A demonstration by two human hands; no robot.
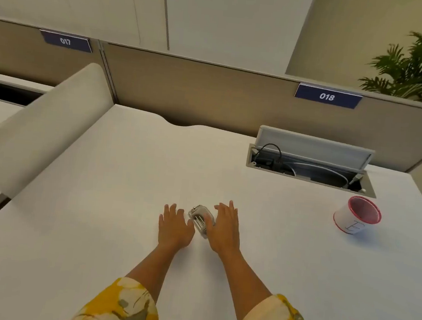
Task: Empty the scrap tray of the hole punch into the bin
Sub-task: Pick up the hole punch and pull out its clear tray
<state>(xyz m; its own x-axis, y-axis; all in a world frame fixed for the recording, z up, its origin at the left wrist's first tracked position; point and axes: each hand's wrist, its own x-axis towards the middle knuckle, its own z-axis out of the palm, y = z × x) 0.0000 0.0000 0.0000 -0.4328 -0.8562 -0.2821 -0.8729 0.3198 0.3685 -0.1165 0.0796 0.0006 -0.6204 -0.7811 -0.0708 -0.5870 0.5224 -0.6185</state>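
Nearest, hands: left hand [174,227] and right hand [224,228] flat, fingers spread, gripping nothing.
Hole punch [200,219]: on the white surface [95,226] between them, just beside both; right thumb seemingly touching.
Long axis: roughly 11-to-5 o'clock.
Bin [357,215]: red-rimmed cup, well apart at 2 o'clock, nearer the right hand.

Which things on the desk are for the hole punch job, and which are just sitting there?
For the job:
- hole punch, lying between the hands
- left hand
- right hand
- small red-rimmed bin

Just sitting there:
- open cable box in the desk
- plant
- desk number signs
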